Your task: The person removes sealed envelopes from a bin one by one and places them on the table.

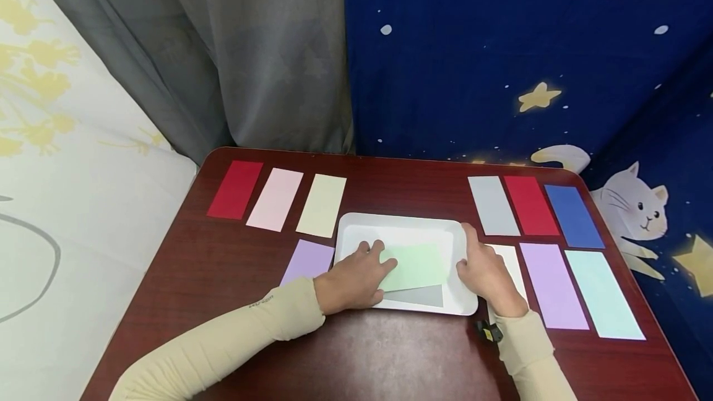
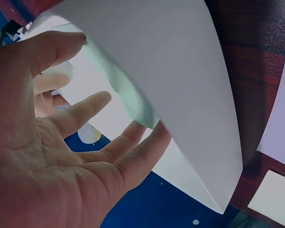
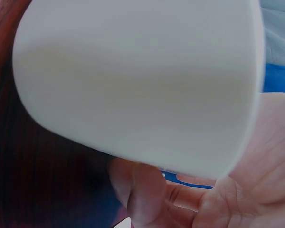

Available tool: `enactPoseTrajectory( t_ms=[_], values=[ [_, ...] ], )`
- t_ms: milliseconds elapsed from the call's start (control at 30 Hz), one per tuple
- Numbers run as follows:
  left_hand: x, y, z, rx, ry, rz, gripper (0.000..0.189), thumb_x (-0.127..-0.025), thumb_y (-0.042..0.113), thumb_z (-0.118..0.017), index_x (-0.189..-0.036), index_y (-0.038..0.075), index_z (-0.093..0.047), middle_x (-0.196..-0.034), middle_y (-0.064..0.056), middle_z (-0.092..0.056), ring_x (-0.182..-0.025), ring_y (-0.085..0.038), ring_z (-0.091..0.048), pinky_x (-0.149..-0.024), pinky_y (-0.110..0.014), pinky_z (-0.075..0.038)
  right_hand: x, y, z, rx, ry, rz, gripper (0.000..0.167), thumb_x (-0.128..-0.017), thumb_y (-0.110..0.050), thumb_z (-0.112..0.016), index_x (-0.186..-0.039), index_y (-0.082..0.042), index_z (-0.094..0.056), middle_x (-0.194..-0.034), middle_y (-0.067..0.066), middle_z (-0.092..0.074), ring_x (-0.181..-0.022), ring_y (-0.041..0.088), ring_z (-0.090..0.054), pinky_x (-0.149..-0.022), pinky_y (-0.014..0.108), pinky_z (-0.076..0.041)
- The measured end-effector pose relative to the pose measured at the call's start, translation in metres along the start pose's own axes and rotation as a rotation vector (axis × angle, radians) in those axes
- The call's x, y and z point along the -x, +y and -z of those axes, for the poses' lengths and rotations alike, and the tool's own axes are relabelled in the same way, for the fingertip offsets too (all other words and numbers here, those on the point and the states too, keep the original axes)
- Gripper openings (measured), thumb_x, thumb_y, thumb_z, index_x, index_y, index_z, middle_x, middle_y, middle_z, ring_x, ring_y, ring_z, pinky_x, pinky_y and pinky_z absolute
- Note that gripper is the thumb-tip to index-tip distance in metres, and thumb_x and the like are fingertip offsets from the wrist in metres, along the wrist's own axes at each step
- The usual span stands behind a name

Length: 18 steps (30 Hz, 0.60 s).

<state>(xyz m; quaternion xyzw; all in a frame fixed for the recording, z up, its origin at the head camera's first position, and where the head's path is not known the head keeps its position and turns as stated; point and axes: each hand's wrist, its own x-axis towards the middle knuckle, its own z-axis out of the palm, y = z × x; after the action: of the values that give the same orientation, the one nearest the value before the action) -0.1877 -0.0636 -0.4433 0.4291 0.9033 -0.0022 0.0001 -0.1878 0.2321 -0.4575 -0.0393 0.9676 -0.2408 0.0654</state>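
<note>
A white rectangular tray (image 1: pixel 352 231) sits mid-table. Inside it, a light green card (image 1: pixel 419 266) overlaps a grey card (image 1: pixel 426 297), whose lower edge shows beneath. My left hand (image 1: pixel 352 277) reaches over the tray's left end, fingers spread, with fingertips at the green card's left edge. In the left wrist view, those fingers are loosely extended past the tray wall (image 2: pixel 180 71) beside the green card (image 2: pixel 137 108). My right hand (image 1: pixel 490 271) grips the tray's right end, thumb side at the rim. The right wrist view shows its fingers (image 3: pixel 149 194) at the tray's edge.
Red (image 1: pixel 235 189), pink (image 1: pixel 275 199) and cream (image 1: pixel 321 205) cards lie left, above a partly covered purple card (image 1: pixel 306 260). Several more cards lie right, including blue (image 1: pixel 575 216), lilac (image 1: pixel 554 286) and mint (image 1: pixel 605 294). A white card (image 1: pixel 515 268) is partly behind my right hand.
</note>
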Motion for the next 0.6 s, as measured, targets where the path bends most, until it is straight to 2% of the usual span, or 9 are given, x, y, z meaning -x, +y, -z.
enactPoseTrajectory(
  t_ms=[100,367,467,600],
  values=[
    [0.001,-0.001,0.001,0.036,-0.007,0.013,0.040,-0.090,0.025,-0.081,-0.125,0.010,-0.068,-0.123,-0.020,-0.060,-0.091,-0.030,-0.060,-0.072,-0.031,-0.058,0.000,0.000,0.000,0.002,0.004,0.005,0.076,-0.095,0.002,-0.059,-0.164,0.005,-0.026,-0.074,0.013,-0.060,-0.055,0.024,-0.051,-0.053,0.041,-0.044],
    [0.006,-0.005,0.006,0.150,-0.069,0.098,0.047,-0.093,0.020,-0.076,-0.137,0.011,-0.064,-0.138,-0.022,-0.055,-0.105,-0.036,-0.061,-0.070,-0.034,-0.059,0.000,0.000,0.000,0.001,0.003,0.006,0.076,-0.095,0.002,-0.059,-0.164,0.005,-0.026,-0.075,0.014,-0.061,-0.055,0.025,-0.052,-0.054,0.042,-0.045],
    [0.008,-0.007,0.008,0.186,-0.072,0.127,0.049,-0.094,0.020,-0.076,-0.140,0.011,-0.062,-0.140,-0.022,-0.054,-0.109,-0.038,-0.061,-0.069,-0.036,-0.060,-0.001,0.000,-0.001,0.004,0.004,0.005,0.076,-0.095,0.002,-0.060,-0.163,0.004,-0.026,-0.080,0.019,-0.065,-0.056,0.026,-0.054,-0.055,0.043,-0.047],
    [0.012,-0.010,0.013,0.208,-0.061,0.151,0.053,-0.095,0.022,-0.076,-0.144,0.011,-0.060,-0.141,-0.023,-0.053,-0.113,-0.040,-0.061,-0.073,-0.039,-0.061,-0.001,0.000,-0.001,0.007,0.006,0.003,0.077,-0.095,0.002,-0.060,-0.163,0.004,-0.027,-0.089,0.025,-0.068,-0.058,0.027,-0.057,-0.056,0.046,-0.048]
  ],
)
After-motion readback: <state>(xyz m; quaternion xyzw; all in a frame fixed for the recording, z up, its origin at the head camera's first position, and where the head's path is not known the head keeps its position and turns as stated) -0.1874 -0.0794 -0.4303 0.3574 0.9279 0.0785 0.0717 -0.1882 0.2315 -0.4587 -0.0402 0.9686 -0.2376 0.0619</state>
